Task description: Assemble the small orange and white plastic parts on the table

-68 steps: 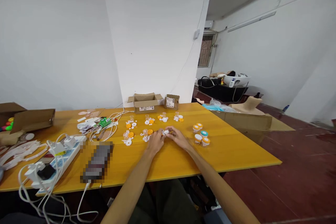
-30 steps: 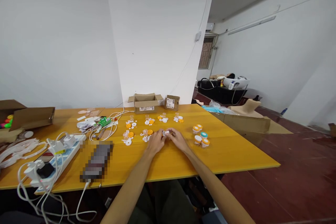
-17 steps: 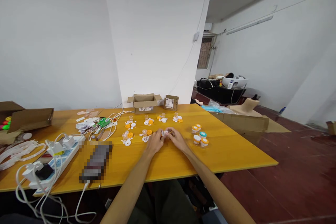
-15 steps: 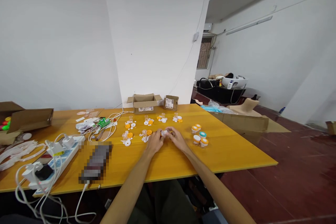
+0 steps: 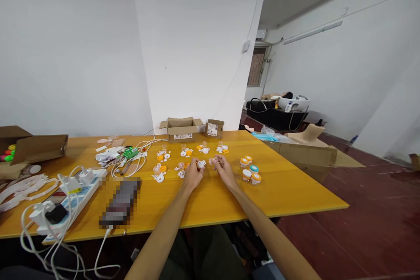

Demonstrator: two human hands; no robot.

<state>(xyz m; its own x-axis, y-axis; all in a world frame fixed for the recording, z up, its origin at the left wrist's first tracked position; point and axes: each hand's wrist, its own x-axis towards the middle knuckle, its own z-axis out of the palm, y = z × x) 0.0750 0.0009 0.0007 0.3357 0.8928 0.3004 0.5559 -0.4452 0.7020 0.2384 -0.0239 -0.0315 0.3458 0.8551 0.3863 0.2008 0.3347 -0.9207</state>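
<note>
Over the middle of the table, my left hand (image 5: pixel 193 175) is closed on a small white plastic piece (image 5: pixel 201 164). A short gap to the right, my right hand (image 5: pixel 223 172) pinches a small clear plastic jar (image 5: pixel 213 161). Beyond and left of my hands lie loose sets of parts: clear cups, orange discs (image 5: pixel 163 169) and white perforated discs (image 5: pixel 159 178). To the right of my right hand stands a group of several lidded clear jars, among them a teal-lidded jar (image 5: pixel 253 169) and a white-lidded jar (image 5: pixel 246 175).
An open cardboard box (image 5: pixel 183 131) and a smaller carton (image 5: pixel 214 129) stand at the back against the wall. On the left are a power strip (image 5: pixel 78 201) with tangled white cables, a blurred phone (image 5: pixel 120 202) and another cardboard box (image 5: pixel 41 151). The table's right edge slants toward me.
My hands were together around the small clear piece. Now they are apart, the white piece in the left and the clear jar in the right.
</note>
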